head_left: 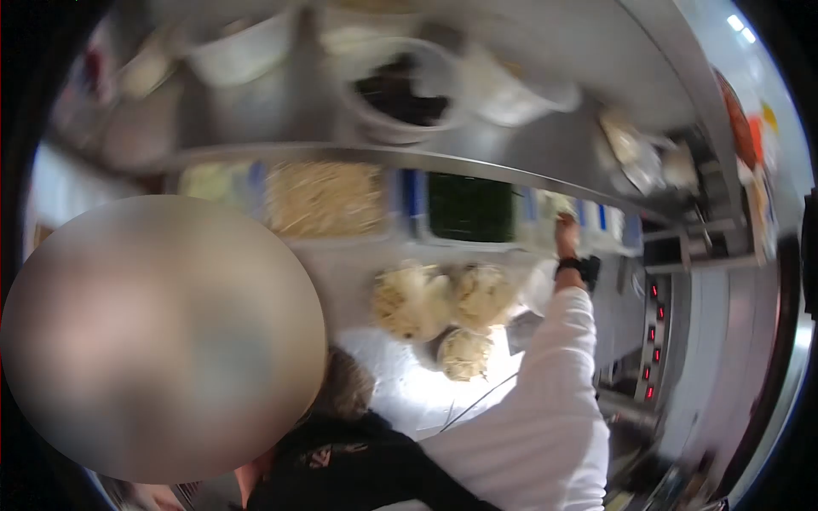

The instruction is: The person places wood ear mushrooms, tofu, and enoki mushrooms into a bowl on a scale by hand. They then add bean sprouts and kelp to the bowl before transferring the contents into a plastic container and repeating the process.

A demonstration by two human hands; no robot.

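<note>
White sleeve (554, 409) goes up from the bottom. Three noodle piles (443, 311) sit on the table (341, 264), left of it. Right hand (566, 232) reaches into a tub (558, 209) w/ pale food; too blurry to tell its grip. Left hand not seen. Shelf (511, 145) w/ bowls is farthest.

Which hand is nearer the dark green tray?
Right. The right hand is at the bins just right of the dark green tray; the left hand is out of view.

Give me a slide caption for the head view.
White-sleeved arm reaches toward ingredient tubs under a steel shelf, past three noodle portions.
</note>
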